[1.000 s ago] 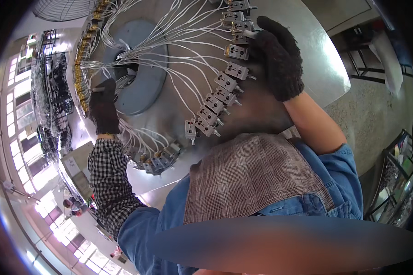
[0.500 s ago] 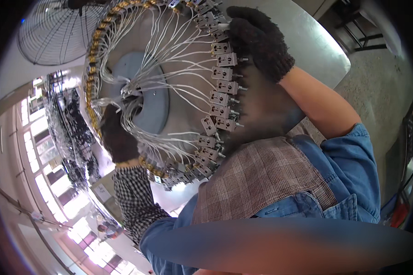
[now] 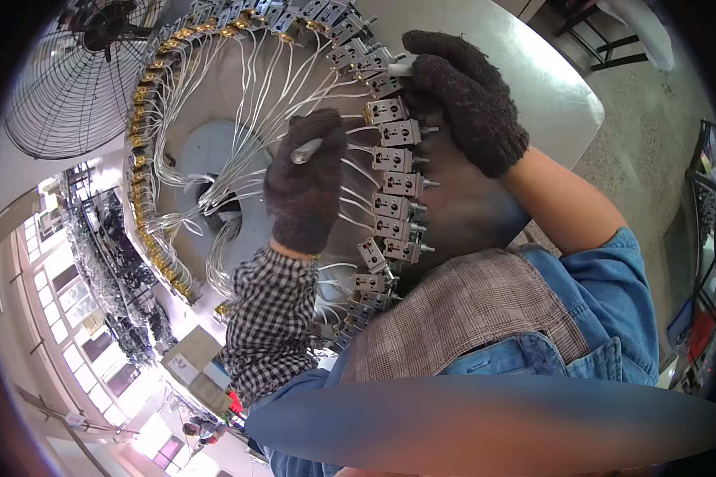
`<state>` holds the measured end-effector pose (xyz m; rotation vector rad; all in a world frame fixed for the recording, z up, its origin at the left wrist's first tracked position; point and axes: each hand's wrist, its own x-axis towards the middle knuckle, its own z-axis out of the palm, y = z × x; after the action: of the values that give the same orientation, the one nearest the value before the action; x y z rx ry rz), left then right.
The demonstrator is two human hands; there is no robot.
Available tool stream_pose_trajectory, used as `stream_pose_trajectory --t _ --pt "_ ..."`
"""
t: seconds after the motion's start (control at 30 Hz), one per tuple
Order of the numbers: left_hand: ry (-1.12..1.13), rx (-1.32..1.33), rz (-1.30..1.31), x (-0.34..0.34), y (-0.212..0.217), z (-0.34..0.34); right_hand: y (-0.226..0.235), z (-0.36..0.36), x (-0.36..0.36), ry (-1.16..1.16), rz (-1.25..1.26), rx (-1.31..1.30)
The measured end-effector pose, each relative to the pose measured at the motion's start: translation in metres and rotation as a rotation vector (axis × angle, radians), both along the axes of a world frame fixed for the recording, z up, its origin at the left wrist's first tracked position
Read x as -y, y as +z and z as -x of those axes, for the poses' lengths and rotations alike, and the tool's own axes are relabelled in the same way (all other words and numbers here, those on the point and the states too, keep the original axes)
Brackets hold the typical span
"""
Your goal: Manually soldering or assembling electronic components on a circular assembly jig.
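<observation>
A large ring of small metal boxes with short shafts (image 3: 391,159) stands in front of me, joined by thin white leads (image 3: 243,103) that run to the hub. My left hand (image 3: 306,179), in a dark knit glove, is closed above the leads, inside the ring's right side. A pale tip shows at its fingers; what it grips, if anything, is hidden. My right hand (image 3: 469,103), gloved alike, reaches the ring's upper right edge. Its fingers are bent around a metal box (image 3: 384,85), a pale tip against it. The far fingers are partly hidden.
A blue-grey round disc (image 3: 191,155) sits at the hub. Brass-coloured fittings (image 3: 141,119) line the ring's left side. A wire-caged fan (image 3: 64,87) stands at the upper left. The metal table's rounded corner (image 3: 593,107) is at the right; cardboard boxes (image 3: 195,366) are at the lower left.
My left hand has moved right, from the ring's left side near the hub to the leads by the right-hand boxes. My right hand stays at the upper right edge. The view has shifted slightly.
</observation>
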<state>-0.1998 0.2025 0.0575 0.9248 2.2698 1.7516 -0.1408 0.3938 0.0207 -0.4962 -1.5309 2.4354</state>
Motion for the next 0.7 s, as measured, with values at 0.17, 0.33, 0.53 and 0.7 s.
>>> stream_pose_trajectory --t 0.17,0.33,0.53,0.7 --pt "-0.177 -0.558 0.608 -0.014 -0.005 -0.001 -0.001 -0.002 0.001 -0.013 0.179 0.037" --pt "-0.185 -0.547 0.653 -0.019 -0.009 -0.003 0.007 -0.004 0.001 0.018 0.361 0.077" --pt "-0.185 -0.531 0.699 -0.019 -0.004 -0.001 0.019 -0.002 0.001 0.033 0.35 0.051" --pt "-0.18 -0.483 0.753 -0.012 -0.009 0.003 0.009 -0.005 -0.007 0.006 0.315 0.118"
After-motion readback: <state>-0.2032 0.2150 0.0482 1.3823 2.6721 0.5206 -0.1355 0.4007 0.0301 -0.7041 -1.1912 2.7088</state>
